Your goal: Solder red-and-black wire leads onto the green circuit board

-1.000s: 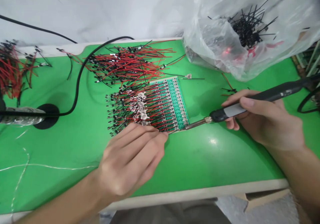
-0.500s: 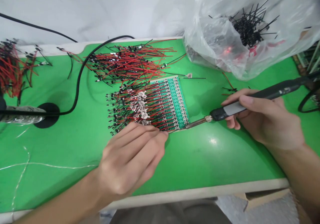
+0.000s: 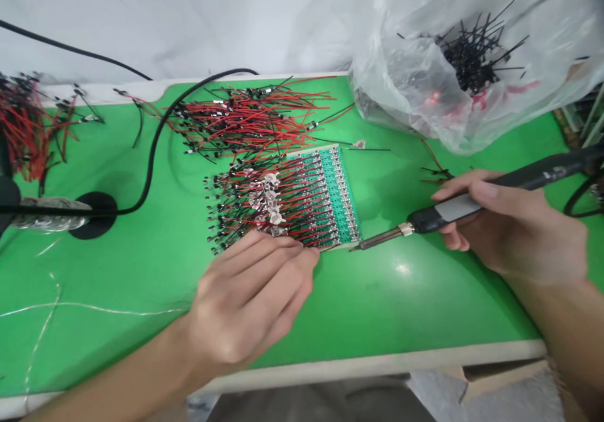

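Observation:
A green circuit board (image 3: 342, 199) lies on the green bench top, with many red and black wires (image 3: 283, 195) running from its pads toward the left. Silver ring terminals (image 3: 270, 199) sit in a cluster on those wires. My left hand (image 3: 250, 299) lies over the wires, fingers together, fingertips at the board's near edge. The thumb is hidden. My right hand (image 3: 514, 227) grips a black-and-grey soldering iron (image 3: 448, 211), whose metal tip (image 3: 372, 239) sits just off the board's near right corner.
A loose heap of red and black wires (image 3: 245, 120) lies behind the board, with another (image 3: 23, 126) at the far left. A clear plastic bag (image 3: 425, 63) holds black-leaded parts. A black cable (image 3: 155, 145) runs into a round bench grommet (image 3: 92, 216).
My right hand and the soldering iron have shifted slightly to the right. The left hand stays on the wires, and the whole view has drifted a little.

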